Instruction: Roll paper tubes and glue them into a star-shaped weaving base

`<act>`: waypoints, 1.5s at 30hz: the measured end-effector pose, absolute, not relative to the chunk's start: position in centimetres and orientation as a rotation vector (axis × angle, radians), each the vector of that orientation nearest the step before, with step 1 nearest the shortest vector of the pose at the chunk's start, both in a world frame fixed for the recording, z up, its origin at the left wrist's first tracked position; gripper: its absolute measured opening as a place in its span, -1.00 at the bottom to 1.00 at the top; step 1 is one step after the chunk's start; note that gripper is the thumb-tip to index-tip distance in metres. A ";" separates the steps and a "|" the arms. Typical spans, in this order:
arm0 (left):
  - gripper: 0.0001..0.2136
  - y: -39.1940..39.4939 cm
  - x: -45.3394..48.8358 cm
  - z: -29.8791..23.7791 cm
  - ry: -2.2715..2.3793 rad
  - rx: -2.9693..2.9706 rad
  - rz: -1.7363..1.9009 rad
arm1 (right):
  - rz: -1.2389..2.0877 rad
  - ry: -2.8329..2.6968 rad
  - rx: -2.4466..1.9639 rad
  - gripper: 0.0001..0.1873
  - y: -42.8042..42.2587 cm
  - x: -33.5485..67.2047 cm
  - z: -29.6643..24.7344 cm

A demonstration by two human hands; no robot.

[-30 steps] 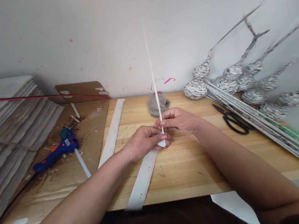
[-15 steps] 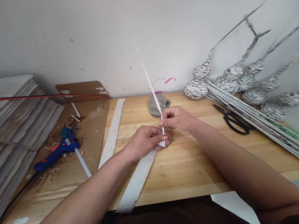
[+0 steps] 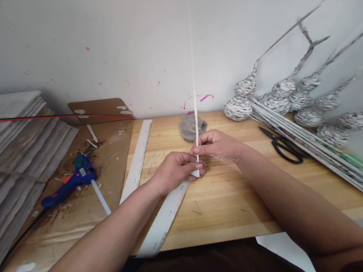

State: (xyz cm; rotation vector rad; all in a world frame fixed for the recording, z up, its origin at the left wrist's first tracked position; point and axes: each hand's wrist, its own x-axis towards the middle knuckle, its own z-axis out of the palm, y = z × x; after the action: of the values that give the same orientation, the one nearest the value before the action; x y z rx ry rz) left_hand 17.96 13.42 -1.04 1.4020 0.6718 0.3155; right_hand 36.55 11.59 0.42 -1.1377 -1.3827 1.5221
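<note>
My left hand [image 3: 179,169] pinches the upper end of a long white paper strip [image 3: 166,220], whose other end slants down to the table's front edge. From that end a thin white paper tube [image 3: 195,107] rises nearly upright, its tip blurred against the wall. My right hand [image 3: 214,145] is closed round the lower part of this tube with thumb and fingertips, just above and touching distance from the left fingers. A second white paper strip [image 3: 136,162] lies flat to the left. Behind the hands sits a crumpled grey cloth [image 3: 189,128].
At left, a blue hot glue gun [image 3: 76,179] lies on stained cardboard [image 3: 80,229] beside a tall stack of paper [image 3: 8,167]. To the right are black scissors [image 3: 285,149], a bundle of paper tubes [image 3: 325,157] and several woven paper gourds [image 3: 238,107] against the wall.
The paper tube has swung from leaning left to nearly upright, tipping slightly right. My right hand has shifted slightly along it; my left hand has barely moved.
</note>
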 end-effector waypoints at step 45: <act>-0.80 13.5 17.8 -0.8 0.646 1.479 0.294 | 1.372 -1.559 -1.177 -0.73 11.4 37.7 1.3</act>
State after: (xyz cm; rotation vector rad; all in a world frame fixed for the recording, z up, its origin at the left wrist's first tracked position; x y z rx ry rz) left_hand 17.82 13.54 -0.78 1.4794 0.6462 0.2936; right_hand 37.66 11.38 1.32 -1.1767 -1.5591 1.3717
